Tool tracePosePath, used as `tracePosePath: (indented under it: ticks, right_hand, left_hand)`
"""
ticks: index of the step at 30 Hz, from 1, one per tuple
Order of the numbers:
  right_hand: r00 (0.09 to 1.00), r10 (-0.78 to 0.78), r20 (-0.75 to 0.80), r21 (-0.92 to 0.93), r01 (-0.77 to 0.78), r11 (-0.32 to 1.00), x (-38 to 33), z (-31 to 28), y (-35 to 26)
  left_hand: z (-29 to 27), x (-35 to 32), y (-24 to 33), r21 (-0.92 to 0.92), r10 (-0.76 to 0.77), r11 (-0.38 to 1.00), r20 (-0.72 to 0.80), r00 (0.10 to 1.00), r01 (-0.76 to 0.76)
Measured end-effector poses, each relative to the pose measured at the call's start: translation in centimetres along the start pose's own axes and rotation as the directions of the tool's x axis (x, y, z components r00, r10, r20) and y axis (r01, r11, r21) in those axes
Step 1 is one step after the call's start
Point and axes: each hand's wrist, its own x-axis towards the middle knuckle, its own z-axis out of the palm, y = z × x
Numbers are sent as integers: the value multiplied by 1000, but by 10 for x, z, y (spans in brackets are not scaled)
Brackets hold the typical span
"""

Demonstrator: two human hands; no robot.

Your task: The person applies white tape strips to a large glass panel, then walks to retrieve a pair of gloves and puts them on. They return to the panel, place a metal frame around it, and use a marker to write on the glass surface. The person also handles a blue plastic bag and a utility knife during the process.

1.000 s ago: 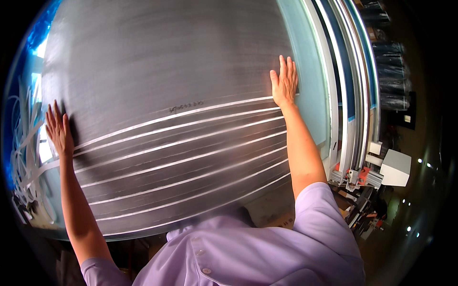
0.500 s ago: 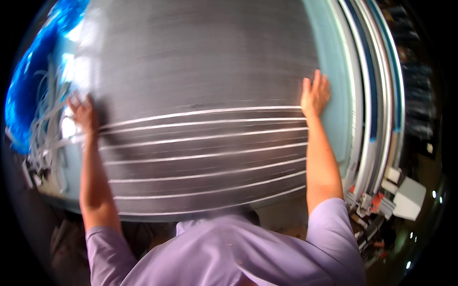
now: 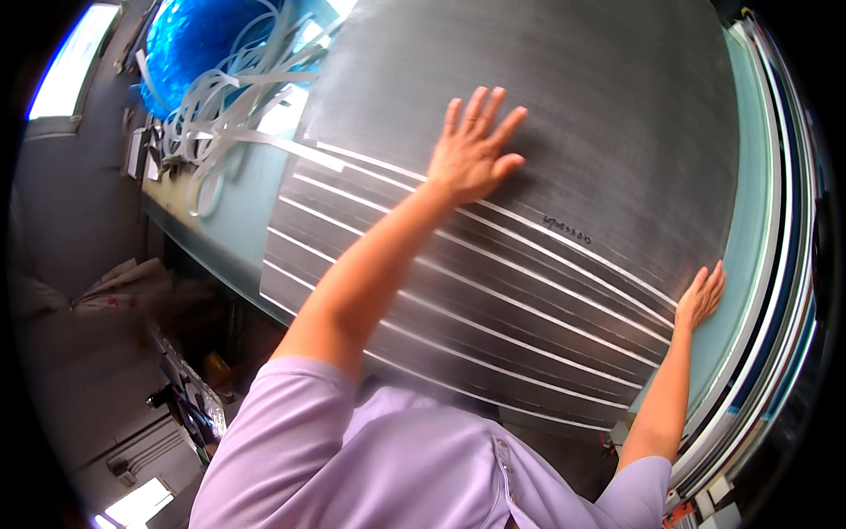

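A large dark grey sheet (image 3: 608,106) lies before me, crossed by several thin parallel white strips (image 3: 529,309) along its near part. My left hand (image 3: 471,159) is over the sheet just beyond the farthest strips, palm down, fingers spread, with nothing in it. At the sheet's right edge, near the ends of the strips, my right hand (image 3: 701,298) rests with its fingers stretched out. Whether it presses on the edge is hard to tell. A dark handwritten mark (image 3: 567,229) shows between the hands. One white strip end (image 3: 322,157) reaches past the sheet's left side.
Loose white strips (image 3: 207,123) lie tangled at the far left, beside a shiny blue bundle (image 3: 185,53). The pale blue-green table (image 3: 238,251) shows along the sheet's left. Long rails or profiles (image 3: 775,300) run down the right side. A bright window (image 3: 70,66) stands at upper left.
My left hand has left the sheet's left edge and moved inward over its surface. The right hand stays at the right edge. The whole view has turned and shifted.
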Motion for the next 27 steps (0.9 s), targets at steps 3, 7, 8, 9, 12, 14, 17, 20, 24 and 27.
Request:
tracePosePath:
  ticks: [3,7,8,9,12,14,17,20,24,27]
  right_hand:
    - [1000,4,25,-3,-4,1000,0,7,5]
    - [999,-6,43,15,5,1000,2,9,9]
    - [998,5,55,24,-7,1000,1,8,9]
    - [998,5,57,31,-6,1000,2,7,8]
    - [997,11,71,32,-14,999,2,4,6]
    - [997,21,79,24,-23,999,2,2,6]
    - [997,16,79,18,-18,1000,3,5,9]
    - [998,6,70,35,-9,999,1,3,6]
    - [997,-7,79,40,4,999,2,0,2]
    - [997,8,81,13,-9,1000,1,3,3]
  left_hand:
    - [-9,-13,-68,74,-133,988,-37,990,135]
    - [-15,-33,-147,183,-277,939,-95,956,290]
    - [-14,-35,-164,183,-278,937,-121,953,297]
    - [-16,-39,-178,188,-282,933,-146,948,307]
    - [-16,-43,-197,210,-294,921,-177,939,328]
    - [-15,-41,-201,210,-306,915,-193,932,344]
    - [-14,-46,-219,188,-364,894,-221,905,405]
    - [-15,-48,-215,211,-361,893,-193,912,398]
    - [-18,-44,-213,225,-368,882,-219,904,414]
    - [-22,-44,-211,174,-407,874,-247,879,453]
